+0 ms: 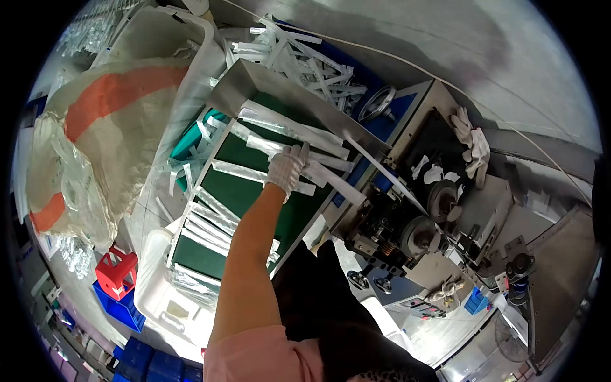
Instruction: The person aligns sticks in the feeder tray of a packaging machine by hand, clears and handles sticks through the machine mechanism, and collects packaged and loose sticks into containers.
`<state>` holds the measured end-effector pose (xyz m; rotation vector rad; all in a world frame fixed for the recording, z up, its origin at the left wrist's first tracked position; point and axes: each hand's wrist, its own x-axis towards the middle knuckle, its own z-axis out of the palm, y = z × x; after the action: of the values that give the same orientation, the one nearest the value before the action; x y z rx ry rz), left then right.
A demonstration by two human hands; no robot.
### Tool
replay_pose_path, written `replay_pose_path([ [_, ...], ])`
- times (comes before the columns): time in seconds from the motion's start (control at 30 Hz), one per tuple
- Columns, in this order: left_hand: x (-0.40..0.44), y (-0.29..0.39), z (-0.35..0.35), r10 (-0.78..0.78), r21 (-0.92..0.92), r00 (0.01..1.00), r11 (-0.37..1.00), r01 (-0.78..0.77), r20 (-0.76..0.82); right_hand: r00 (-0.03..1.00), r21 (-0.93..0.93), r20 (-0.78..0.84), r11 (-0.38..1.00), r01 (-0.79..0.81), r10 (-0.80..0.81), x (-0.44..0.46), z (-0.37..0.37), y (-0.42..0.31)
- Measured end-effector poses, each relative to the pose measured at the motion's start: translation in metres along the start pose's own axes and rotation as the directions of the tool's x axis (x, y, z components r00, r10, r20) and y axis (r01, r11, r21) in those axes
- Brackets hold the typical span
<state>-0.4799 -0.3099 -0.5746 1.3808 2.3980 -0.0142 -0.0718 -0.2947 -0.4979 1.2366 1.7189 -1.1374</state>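
My left hand (286, 169), in a white knitted glove, reaches over a green belt (238, 188) with metal side walls. Its fingers are curled over the near end of a silvery-white strip (337, 183), which slants right toward a machine. Other long flat strips (238, 170) lie across the belt, above and below the hand. Several more are grouped at the belt's lower end (207, 232). What lies under the palm is hidden. My right hand is not in view.
Right of the belt stands a machine with round rollers (420, 235) and handwheels (379, 103). Loose strips (305, 60) are heaped behind the metal wall. A large woven sack (121, 121), a red stool (116, 274) and a blue bin (121, 307) are on the left. Gloves (472, 146) lie on the machine.
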Motion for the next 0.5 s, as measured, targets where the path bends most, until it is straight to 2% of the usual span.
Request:
replay_pose_path([
  [0.03, 0.008, -0.007, 0.024, 0.088, 0.070, 0.994, 0.994, -0.083, -0.071, 1.000, 0.001, 0.001, 1.000, 0.005, -0.005, -0.001, 0.001, 0.000],
  [0.07, 0.016, -0.007, 0.024, 0.089, 0.047, 0.996, 0.995, -0.089, 0.001, 1.000, 0.000, 0.002, 1.000, 0.006, -0.006, -0.001, 0.001, -0.001],
  [0.13, 0.017, -0.010, 0.024, 0.169, 0.205, 0.981, 0.961, -0.185, 0.093, 1.000, 0.001, 0.004, 1.000, 0.008, -0.008, -0.003, 0.003, -0.001],
  [0.2, -0.010, -0.022, 0.021, 0.297, 0.218, 0.955, 0.932, -0.289, -0.005, 1.000, -0.002, 0.002, 1.000, 0.013, -0.013, -0.010, 0.002, 0.001],
  [0.23, -0.026, -0.023, 0.014, 0.220, 0.168, 0.975, 0.960, -0.224, 0.043, 1.000, -0.002, 0.006, 1.000, 0.018, -0.018, -0.011, 0.004, 0.003],
  [0.27, -0.045, -0.028, 0.021, 0.228, 0.268, 0.972, 0.935, -0.233, 0.050, 1.000, -0.003, 0.004, 1.000, 0.020, -0.020, -0.016, 0.005, 0.007],
  [0.33, -0.088, -0.049, 0.027, 0.270, 0.223, 0.953, 0.929, -0.295, 0.138, 1.000, -0.007, -0.001, 1.000, 0.021, -0.021, -0.026, 0.009, 0.018],
  [0.43, -0.157, -0.069, 0.038, 0.228, 0.246, 0.950, 0.928, -0.279, 0.215, 1.000, -0.033, -0.007, 0.999, 0.019, -0.019, -0.047, 0.015, 0.046],
  [0.47, -0.173, -0.070, 0.031, 0.200, 0.153, 0.945, 0.957, -0.245, 0.260, 1.000, -0.044, -0.011, 0.999, 0.015, -0.015, -0.055, 0.017, 0.060],
  [0.5, -0.190, -0.069, 0.022, 0.176, 0.109, 0.958, 0.973, -0.205, 0.226, 1.000, -0.062, -0.013, 0.998, 0.008, -0.009, -0.063, 0.021, 0.072],
])
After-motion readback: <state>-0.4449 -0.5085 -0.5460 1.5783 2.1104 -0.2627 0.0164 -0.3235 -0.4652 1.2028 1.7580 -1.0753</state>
